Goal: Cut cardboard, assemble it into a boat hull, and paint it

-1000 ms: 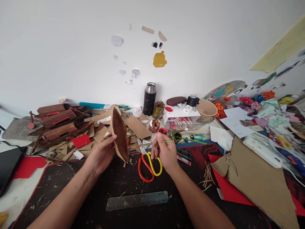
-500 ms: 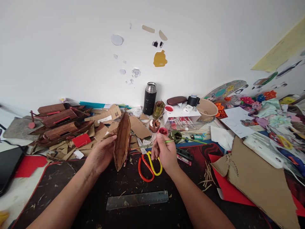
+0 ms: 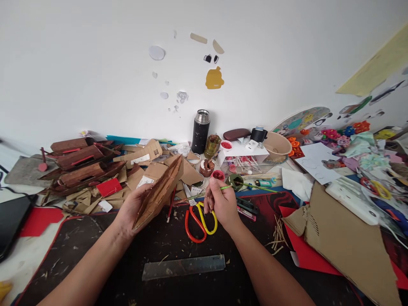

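My left hand grips a small brown-painted cardboard boat hull by its side, tilted so its rough side faces me. In my right hand is a thin paintbrush with a green handle, pinched between thumb and fingers. The brush points left toward the hull; whether its tip touches it I cannot tell. Just beyond that hand stand a red paint jar, a brown paint jar and a green paint jar. Below it lie scissors with red and yellow handles.
A clear ruler lies on the dark mat in front of me. Several finished-looking brown boats and cardboard scraps are piled at left. A black flask stands by the wall. Cardboard sheets cover the right side.
My left hand has turned the boat hull from nearly upright, inside showing, to a slant with its side showing. My right hand with the paintbrush has hardly moved.
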The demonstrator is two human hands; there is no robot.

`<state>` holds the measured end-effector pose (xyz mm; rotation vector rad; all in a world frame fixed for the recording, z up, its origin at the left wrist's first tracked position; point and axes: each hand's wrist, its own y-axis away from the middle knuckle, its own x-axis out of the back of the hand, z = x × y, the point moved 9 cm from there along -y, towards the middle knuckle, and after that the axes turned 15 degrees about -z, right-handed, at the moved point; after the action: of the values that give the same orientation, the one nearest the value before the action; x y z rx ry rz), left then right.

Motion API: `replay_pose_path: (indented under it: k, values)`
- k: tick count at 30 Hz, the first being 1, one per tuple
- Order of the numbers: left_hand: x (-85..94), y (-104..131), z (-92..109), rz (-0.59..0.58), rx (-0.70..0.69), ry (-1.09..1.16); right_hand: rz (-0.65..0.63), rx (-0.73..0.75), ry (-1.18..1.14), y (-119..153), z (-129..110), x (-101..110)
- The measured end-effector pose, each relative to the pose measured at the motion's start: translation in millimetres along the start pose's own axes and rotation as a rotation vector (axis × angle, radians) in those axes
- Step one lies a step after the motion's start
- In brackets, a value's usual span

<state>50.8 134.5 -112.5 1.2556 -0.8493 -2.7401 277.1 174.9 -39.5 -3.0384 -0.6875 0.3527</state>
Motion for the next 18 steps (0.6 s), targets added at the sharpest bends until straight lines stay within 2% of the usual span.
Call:
replay_pose_path:
  k: [3,7,13,18]
  values:
    - [5.9,1,15,0.051,-0.096,0.041,0.036,0.015,0.002,0,0,7]
    - [-4.5,3,22,0.028,-0.204,0.162,0.078,0.031,-0.024,0,1,12]
    - [-17.9,4,17,-0.017,-0.190,0.229,0.070,0.038,-0.053,0,-1,10]
    - [-10.2,4,12,0.048,-0.085,0.173,0.110,0.060,-0.089,0,0,17]
